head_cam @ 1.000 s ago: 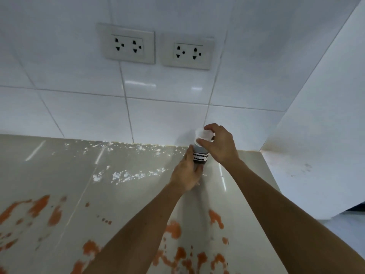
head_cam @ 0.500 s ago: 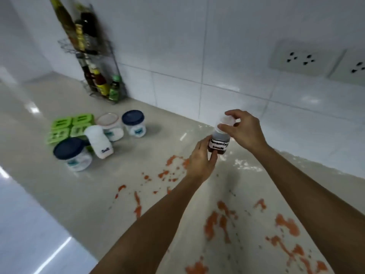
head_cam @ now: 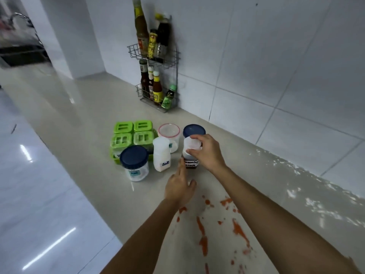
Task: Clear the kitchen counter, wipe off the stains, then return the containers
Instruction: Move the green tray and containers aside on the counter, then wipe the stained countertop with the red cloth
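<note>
1. My right hand [head_cam: 207, 153] comes down from above, with fingers and thumb curled round the white cap [head_cam: 192, 144] of the sauce bottle [head_cam: 190, 164], keeping it upright
2. My left hand [head_cam: 179, 186] lies slack below it, fingers nearly straight and holding nothing. The forefinger reaches up beside the bottle's label, and I cannot tell if it touches
3. The bottle is low over the counter [head_cam: 79, 115], just beside the salt container [head_cam: 162, 155] and in front of a blue-lidded jar [head_cam: 194, 130]. I cannot tell if its base rests on the top
4. Half a second ago I held it higher, over the orange stains [head_cam: 203, 242], with my left fingers at its base. It has since come across to the other containers and my left hand has slipped off
5. The green boxes [head_cam: 132, 137], a pink-rimmed tub [head_cam: 169, 133] and a second blue-lidded jar [head_cam: 134, 163] stand midway between the counter's back and front edges
6. A wire rack [head_cam: 158, 76] of bottles stands at the back edge against the tiled wall [head_cam: 276, 56], and white powder [head_cam: 296, 171] lies along that edge to the right
</note>
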A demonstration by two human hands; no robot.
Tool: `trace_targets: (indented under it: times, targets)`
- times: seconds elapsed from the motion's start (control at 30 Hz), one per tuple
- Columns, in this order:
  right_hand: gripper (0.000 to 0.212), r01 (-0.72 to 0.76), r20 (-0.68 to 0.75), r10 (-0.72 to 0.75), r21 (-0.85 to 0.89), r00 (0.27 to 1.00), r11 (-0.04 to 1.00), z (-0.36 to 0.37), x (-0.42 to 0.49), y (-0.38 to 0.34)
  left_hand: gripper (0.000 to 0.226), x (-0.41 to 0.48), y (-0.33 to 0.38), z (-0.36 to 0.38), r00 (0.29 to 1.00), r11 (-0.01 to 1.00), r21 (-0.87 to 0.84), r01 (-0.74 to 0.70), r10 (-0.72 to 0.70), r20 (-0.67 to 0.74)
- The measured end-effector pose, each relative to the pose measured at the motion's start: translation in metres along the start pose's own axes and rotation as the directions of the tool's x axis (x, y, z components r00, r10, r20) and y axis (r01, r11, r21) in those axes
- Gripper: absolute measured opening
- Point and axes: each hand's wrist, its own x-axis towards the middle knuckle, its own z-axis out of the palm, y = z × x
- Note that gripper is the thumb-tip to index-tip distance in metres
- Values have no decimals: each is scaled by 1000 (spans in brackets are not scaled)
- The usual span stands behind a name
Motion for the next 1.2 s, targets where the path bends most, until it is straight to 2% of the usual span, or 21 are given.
trace_targets:
  times: [0.3, 0.47, 0.6, 0.87, 1.07, 1.2]
  targets:
    - [46, -116, -98, 113, -21, 989, 993, 35, 26, -2, 79, 28, -26, -7, 999, 997, -65, -43, 45, 22]
    - [46, -118, -54, 117, -7, 992, 993, 33, 22, 1, 76, 28, -32, -9, 997, 995, -67, -69, 72, 39]
    - [51, -66, 61, 68, -27, 996, 997, 26, 12, 0, 75, 28, -32, -14, 997, 997, -54, -51, 53, 48]
    - [52, -122, -35, 117, -295, 992, 948, -30, -57, 41, 66, 1, -7, 10, 994, 996, -12, -89, 90, 55]
    - [50, -260, -162, 223, -269, 961, 927, -85, -164, 84, 53, -52, 41, 53, 955, 952, 90, -294, 289, 67]
    - [51, -401, -295, 314, -309, 903, 863, -127, -252, 113, 49, -101, 80, 98, 858, 848, 144, -510, 489, 159]
